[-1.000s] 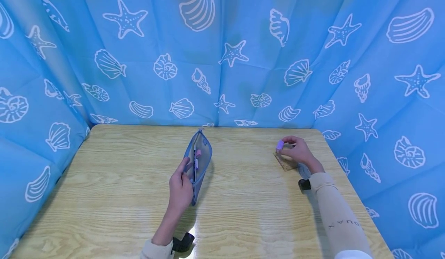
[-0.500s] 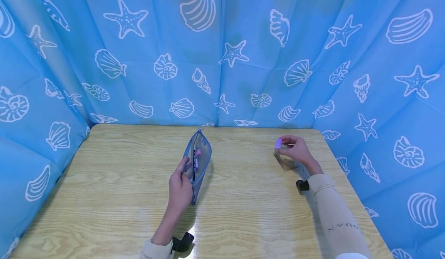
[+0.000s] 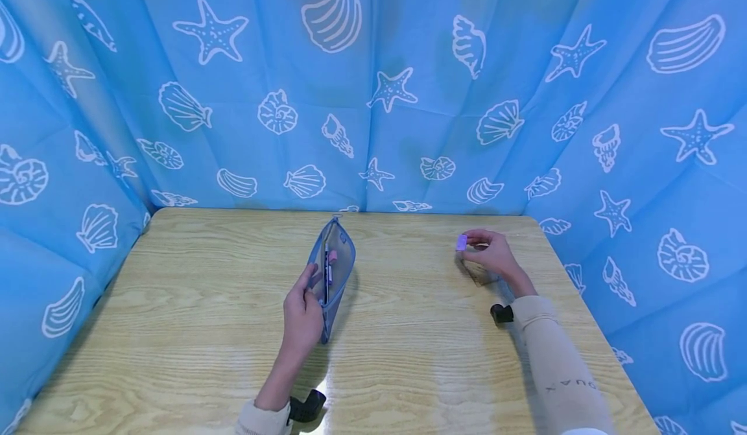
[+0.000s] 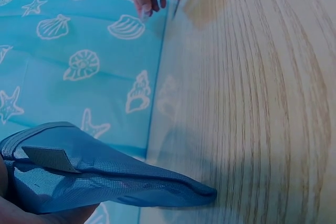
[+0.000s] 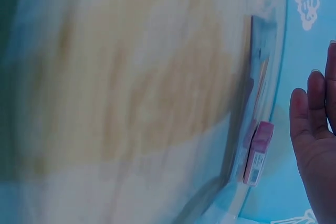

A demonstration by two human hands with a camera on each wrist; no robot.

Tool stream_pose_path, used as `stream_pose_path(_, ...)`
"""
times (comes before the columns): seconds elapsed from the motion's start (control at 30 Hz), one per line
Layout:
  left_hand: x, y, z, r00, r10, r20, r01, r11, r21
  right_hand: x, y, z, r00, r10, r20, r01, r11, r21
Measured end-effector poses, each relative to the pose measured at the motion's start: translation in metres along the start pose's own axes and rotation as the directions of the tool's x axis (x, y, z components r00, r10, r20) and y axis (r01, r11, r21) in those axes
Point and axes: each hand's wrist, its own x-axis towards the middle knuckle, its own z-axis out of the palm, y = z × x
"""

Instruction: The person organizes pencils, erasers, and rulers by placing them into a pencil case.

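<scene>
My left hand [image 3: 302, 318] holds a blue mesh zip pouch [image 3: 345, 273] by its side, thumb along the rim. The pouch's mouth gapes, showing a dark pen [image 3: 327, 270] and a small pink piece [image 3: 333, 257] inside. In the left wrist view the mesh pouch [image 4: 105, 177] fills the lower left. Towards the far right of the table, my right hand [image 3: 495, 253] pinches a small purple eraser-like block [image 3: 462, 243] between thumb and fingertips, raised over the table. The right wrist view shows only some fingers [image 5: 315, 114] of that hand; the block is out of sight there.
A flat brownish piece [image 3: 480, 274] lies on the wooden table [image 3: 397, 344], partly under my right hand. Beside it in the right wrist view is a pink block with a white barcode label [image 5: 255, 169]. A blue shell-print curtain [image 3: 373, 98] borders the table's back and sides.
My right hand has shifted slightly left, carrying the purple block, and its forearm has followed. The left hand and the pouch have stayed almost still.
</scene>
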Motion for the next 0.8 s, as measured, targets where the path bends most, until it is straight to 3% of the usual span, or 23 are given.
stream_pose_path(0.47,0.001,-0.001,-0.002,1.0,0.014,-0.008,-0.014,1.0,0.006,0.003,-0.016,0.015,0.998,-0.054,0.014,0.054,0.997,0.053)
stream_pose_path(0.8,0.0,-0.001,0.0,1.0,-0.006,-0.009,0.006,1.0,0.003,0.004,-0.023,0.023,0.997,-0.031,0.073,0.029,0.999,0.039)
